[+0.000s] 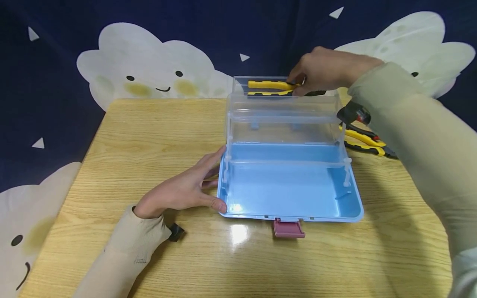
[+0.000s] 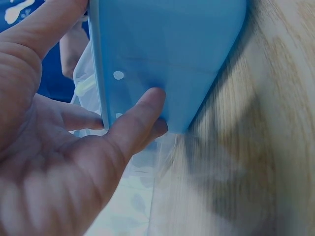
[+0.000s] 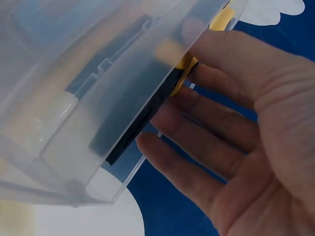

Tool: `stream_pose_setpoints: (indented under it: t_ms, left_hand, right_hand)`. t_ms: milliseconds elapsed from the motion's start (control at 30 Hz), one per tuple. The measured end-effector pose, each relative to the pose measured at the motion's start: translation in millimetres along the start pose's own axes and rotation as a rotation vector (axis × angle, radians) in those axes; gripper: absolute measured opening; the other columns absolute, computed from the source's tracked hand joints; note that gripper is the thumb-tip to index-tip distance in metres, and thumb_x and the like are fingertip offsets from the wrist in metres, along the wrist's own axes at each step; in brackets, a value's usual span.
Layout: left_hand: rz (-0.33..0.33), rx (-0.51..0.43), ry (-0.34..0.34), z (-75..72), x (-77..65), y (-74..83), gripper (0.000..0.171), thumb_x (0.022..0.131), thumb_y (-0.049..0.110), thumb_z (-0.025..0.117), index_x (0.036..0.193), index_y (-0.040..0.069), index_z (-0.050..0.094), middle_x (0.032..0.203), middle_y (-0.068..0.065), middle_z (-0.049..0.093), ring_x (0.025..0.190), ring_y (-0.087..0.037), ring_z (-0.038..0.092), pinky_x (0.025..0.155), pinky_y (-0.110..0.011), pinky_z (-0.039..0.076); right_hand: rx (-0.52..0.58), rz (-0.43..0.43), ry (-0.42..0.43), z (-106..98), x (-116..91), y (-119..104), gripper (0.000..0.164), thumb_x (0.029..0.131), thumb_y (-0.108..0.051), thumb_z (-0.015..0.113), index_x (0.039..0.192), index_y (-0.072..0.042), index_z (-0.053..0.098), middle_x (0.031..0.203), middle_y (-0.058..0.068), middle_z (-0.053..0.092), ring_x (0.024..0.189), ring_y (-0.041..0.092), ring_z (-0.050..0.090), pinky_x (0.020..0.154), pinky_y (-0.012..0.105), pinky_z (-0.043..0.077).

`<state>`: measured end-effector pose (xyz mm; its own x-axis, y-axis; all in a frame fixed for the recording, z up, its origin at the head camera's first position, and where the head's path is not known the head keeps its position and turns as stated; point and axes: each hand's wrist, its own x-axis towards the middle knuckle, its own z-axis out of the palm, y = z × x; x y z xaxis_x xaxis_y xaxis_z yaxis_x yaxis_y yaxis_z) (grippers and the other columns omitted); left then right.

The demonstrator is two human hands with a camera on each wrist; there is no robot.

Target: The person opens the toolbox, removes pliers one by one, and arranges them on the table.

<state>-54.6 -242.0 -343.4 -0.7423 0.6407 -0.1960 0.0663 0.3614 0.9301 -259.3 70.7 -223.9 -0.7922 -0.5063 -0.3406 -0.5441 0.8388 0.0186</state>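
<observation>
A blue toolbox [image 1: 283, 190] stands open on the table, its clear upper trays [image 1: 283, 108] raised at the back. At its left side is my left hand [image 1: 186, 188], thumb at the front corner and index finger along the rim. In the left wrist view, other fingers press the toolbox's outer wall [image 2: 172, 44]. My right hand [image 1: 320, 70] reaches to the topmost clear tray and pinches yellow-handled pliers [image 1: 270, 85] near their middle. The handles point left. In the right wrist view, the pliers' dark part [image 3: 142, 115] shows partly through the tray wall.
More pliers with yellow-and-black handles [image 1: 363, 138] lie on the table to the right of the toolbox, partly under my right forearm. A maroon latch [image 1: 288, 229] hangs at the toolbox's front. Behind the wooden table [image 1: 156, 132] is a dark blue cloth with clouds.
</observation>
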Motion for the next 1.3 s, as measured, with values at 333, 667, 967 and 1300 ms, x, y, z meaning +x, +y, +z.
stream_pose_setpoints:
  t_ms: [333,667,967,1300]
  left_hand:
    - [-0.007,0.004,-0.003,0.4,-1.0,1.6,0.136,0.075,0.026,0.091,0.166,0.029,-0.009,0.175,-0.005,-0.003,0.161,-0.033,0.019,0.125,-0.039,0.038]
    - [-0.011,0.007,-0.010,0.8,1.9,2.8,0.136,0.075,0.026,0.091,0.166,0.029,-0.010,0.175,-0.004,-0.005,0.162,-0.032,0.019,0.125,-0.040,0.038]
    - [0.009,0.006,-0.009,2.1,5.1,-1.6,0.136,0.076,0.024,0.091,0.166,0.028,-0.011,0.175,-0.006,-0.005,0.162,-0.031,0.018,0.126,-0.038,0.037]
    - [0.013,0.024,-0.012,1.6,10.4,-5.8,0.136,0.077,0.025,0.090,0.166,0.023,-0.012,0.174,-0.009,-0.004,0.162,-0.031,0.017,0.125,-0.039,0.037]
  right_hand:
    - [-0.009,0.042,-0.081,-9.6,5.3,-9.5,0.033,0.096,-0.022,0.075,0.126,-0.006,0.074,0.124,0.020,0.073,0.095,0.028,0.062,0.085,0.040,0.059]
    - [-0.048,0.049,-0.153,-13.9,7.4,-9.3,0.034,0.097,-0.028,0.074,0.125,-0.008,0.074,0.121,0.016,0.074,0.092,0.025,0.062,0.079,0.033,0.054]
    - [-0.018,-0.030,-0.121,-8.3,7.3,1.2,0.033,0.099,-0.024,0.071,0.127,-0.006,0.072,0.124,0.018,0.073,0.100,0.026,0.067,0.092,0.044,0.060]
    - [-0.058,-0.057,-0.039,-5.5,5.8,2.7,0.032,0.094,-0.024,0.077,0.119,-0.004,0.076,0.114,0.019,0.077,0.088,0.024,0.068,0.087,0.043,0.064]
